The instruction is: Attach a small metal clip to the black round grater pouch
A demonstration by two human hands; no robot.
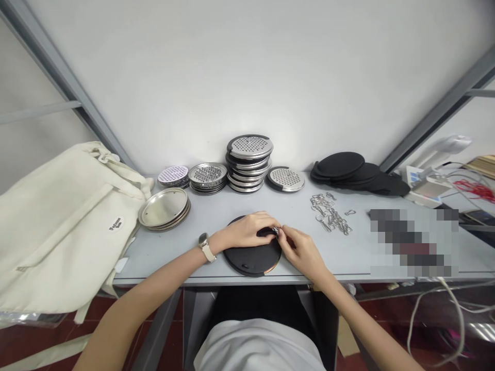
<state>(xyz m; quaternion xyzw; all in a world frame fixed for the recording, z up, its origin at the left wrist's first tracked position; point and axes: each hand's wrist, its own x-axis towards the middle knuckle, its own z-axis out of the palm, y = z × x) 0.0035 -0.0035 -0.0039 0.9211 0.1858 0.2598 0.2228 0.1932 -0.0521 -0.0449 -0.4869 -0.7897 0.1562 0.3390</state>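
A black round case [247, 257] lies flat near the desk's front edge, with a thin coloured strip showing at its lower right rim. My left hand [253, 229] reaches over its top, fingers curled and closed on a black part at the upper right edge. Opposite it, my right hand [299, 250] pinches a small shiny metal clip [276, 231], mostly covered by the fingertips. The two hands' fingertips meet at this spot. Off to the right is a loose pile of small metal clips [330, 214].
Along the wall stand a stack of perforated metal discs with black rims [249, 159], a single such disc [286, 179], grater-like discs [208, 175], plain metal discs [163, 206] and black round pouches [340, 167]. A cream bag [65, 226] occupies the left; a blurred-out item lies right.
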